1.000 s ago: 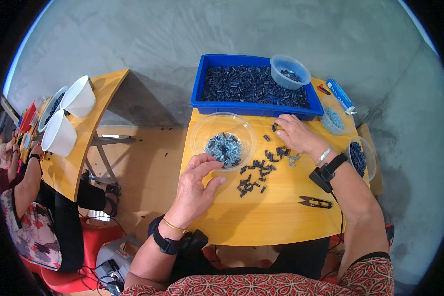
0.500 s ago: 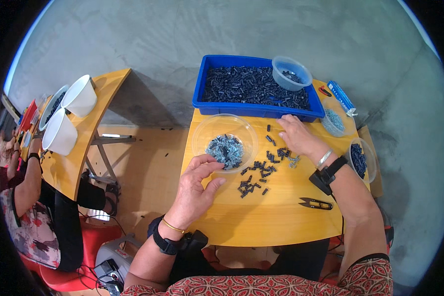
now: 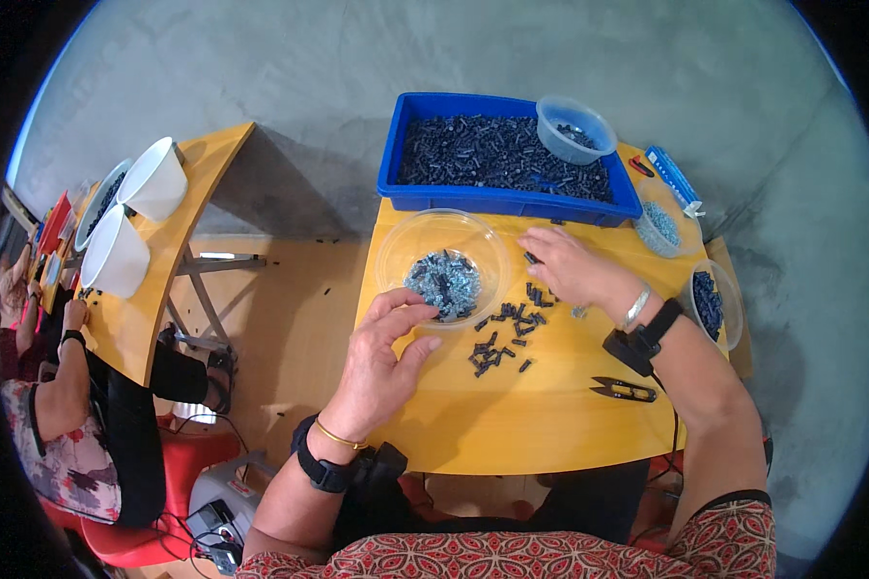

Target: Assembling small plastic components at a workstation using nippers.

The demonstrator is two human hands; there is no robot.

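Note:
My left hand (image 3: 386,357) rests at the near rim of a clear round bowl (image 3: 492,275), thumb and fingers apart, fingertips just over the rim. Inside the bowl lie small pale blue-clear pieces (image 3: 462,280) mixed with some black ones. Beyond the loose pieces, my right hand (image 3: 570,272) is low over the table, its fingers closed round a small black plastic piece (image 3: 531,258). Several similar black pieces (image 3: 492,359) are scattered on the yellow table between my hands. A few clear pieces (image 3: 578,312) lie under my right wrist.
A blue tray (image 3: 512,201) full of black pieces stands at the back, with a clear tub (image 3: 575,130) in it. Tubs of clear pieces (image 3: 658,230) and dark pieces (image 3: 707,304) line the right edge. Black thread snips (image 3: 624,389) lie near. Another person works at the left table (image 3: 126,333).
My right hand has moved left and its fingers have closed on a black piece. My left hand stays by the bowl. The view has shifted slightly.

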